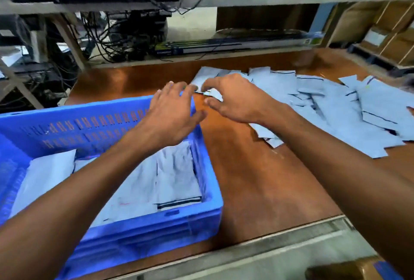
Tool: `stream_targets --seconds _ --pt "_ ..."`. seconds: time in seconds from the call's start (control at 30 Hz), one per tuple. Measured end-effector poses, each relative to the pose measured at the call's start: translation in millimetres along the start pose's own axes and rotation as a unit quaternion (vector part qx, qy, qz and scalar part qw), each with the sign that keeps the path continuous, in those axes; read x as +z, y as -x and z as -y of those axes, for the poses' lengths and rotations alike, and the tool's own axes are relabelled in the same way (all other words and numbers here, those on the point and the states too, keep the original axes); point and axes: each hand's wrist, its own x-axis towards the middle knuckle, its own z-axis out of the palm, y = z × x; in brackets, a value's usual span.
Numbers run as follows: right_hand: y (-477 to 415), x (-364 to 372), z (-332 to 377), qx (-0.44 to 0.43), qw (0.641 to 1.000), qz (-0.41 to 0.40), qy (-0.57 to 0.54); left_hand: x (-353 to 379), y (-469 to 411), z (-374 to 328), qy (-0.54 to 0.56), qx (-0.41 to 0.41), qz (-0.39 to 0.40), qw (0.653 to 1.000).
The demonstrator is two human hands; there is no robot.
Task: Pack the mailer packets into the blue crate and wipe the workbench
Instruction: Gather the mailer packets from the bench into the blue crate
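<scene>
Both hands are reaching out over the brown workbench [257, 179]. The left hand [172, 114] hovers above the far right corner of the blue crate [139, 226], fingers spread, holding nothing. The right hand [235, 98] sits at its 3 o'clock, fingers curled loosely on the near edge of the loose mailer packets [336, 105]; can't tell if it's gripping one. More packets lie flat in the crate.
</scene>
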Motion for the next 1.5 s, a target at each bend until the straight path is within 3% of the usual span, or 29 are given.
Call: stream_targets --seconds 0.1,0.23,0.37,0.47,0.6,0.7,0.77,0.83,0.9,0.97,1.07,1.23,1.37,1.43,1.5 --pt "42.4 -8.0 -101.6 0.108 0.994 -0.014 -0.009 21.3 -34.4 -85.9 0.031 0.015 -0.002 0.999" --pt "99.3 18.9 -213.0 0.193 0.980 0.053 0.017 84.1 -65.6 -171.8 0.010 -0.023 0.147 0.989" --pt "126.2 51.3 -279.3 0.226 0.964 0.127 0.050 146.9 -77.1 -199.0 0.062 -0.069 0.217 0.972" --pt "122.0 78.9 -306.0 0.256 0.951 0.159 0.067 175.1 -79.5 -199.7 0.104 -0.112 0.191 0.970" --pt "121.3 109.2 -260.2 0.270 0.943 0.176 0.088 191.1 -85.7 -189.1 0.141 -0.160 0.121 0.969" --pt "130.4 127.1 -186.9 0.179 0.960 0.208 0.044 199.4 -84.5 -172.1 0.137 -0.202 0.076 0.967" --pt "132.9 129.0 -166.7 0.139 0.956 0.256 -0.026 207.5 -77.0 -154.5 0.146 -0.216 0.093 0.961" --pt "124.9 122.6 -178.3 0.171 0.965 0.191 -0.059 214.2 -62.2 -141.9 0.141 -0.246 0.127 0.950" --pt "114.9 122.5 -210.7 0.191 0.977 0.092 0.002 220.6 -45.0 -140.7 0.106 -0.275 0.172 0.940" --pt "112.8 131.3 -241.0 0.208 0.967 0.137 0.058 223.4 -31.6 -147.9 0.084 -0.276 0.200 0.937" --pt "121.7 148.8 -244.6 0.215 0.961 0.166 0.044 223.6 -24.3 -152.8 0.060 -0.265 0.183 0.945" --pt "170.7 151.8 -184.2 0.158 0.977 0.098 0.100 232.0 -5.4 -127.4 -0.021 -0.245 0.183 0.952" --pt "179.9 144.2 -180.2 0.127 0.991 0.009 0.043 226.9 23.1 -134.6 0.018 -0.282 0.144 0.948" --pt "172.7 140.6 -190.4 0.146 0.988 0.040 -0.015 219.1 34.1 -139.4 0.009 -0.259 0.150 0.954" --pt "172.3 146.7 -200.8 0.153 0.982 0.112 0.005 214.2 39.7 -136.8 0.002 -0.249 0.142 0.958"
